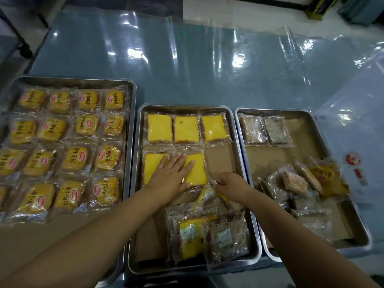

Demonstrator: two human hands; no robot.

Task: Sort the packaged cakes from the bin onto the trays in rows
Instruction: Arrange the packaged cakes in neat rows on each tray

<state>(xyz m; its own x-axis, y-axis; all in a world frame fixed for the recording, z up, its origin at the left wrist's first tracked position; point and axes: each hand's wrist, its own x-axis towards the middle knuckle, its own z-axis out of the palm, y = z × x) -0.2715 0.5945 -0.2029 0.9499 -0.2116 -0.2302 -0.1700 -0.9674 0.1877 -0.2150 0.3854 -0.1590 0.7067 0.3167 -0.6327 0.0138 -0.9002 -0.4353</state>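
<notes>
The left hand (172, 173) lies flat, fingers straight and spread, pressing on the two yellow cakes (152, 169) of the second row in the middle tray (166, 269). Its fingertips reach across both packets. The right hand (230, 183) is just beside it, fingers curled and pinching a crinkled clear wrapper (214, 181) at the near right corner of that row. Whether this wrapper belongs to the right cake of the row or to the tilted packet below it cannot be told.

Beyond the hands, the tray's far row (186, 129) holds three yellow cakes side by side. The slot to the right of the second row shows bare brown liner. Near the tray's front edge sits a loose pile (197, 235) of yellow and brown packets.

The right tray (270, 110) has two brown cakes (252, 129) at its far left corner and a jumbled heap (295, 183) of brown packets, with one labelled yellow packet (328, 177) at its right side.

The left tray (72, 80) is filled with labelled yellow buns (70, 125), four across.

All three trays rest on a surface covered by a clear plastic sheet (187, 69).
</notes>
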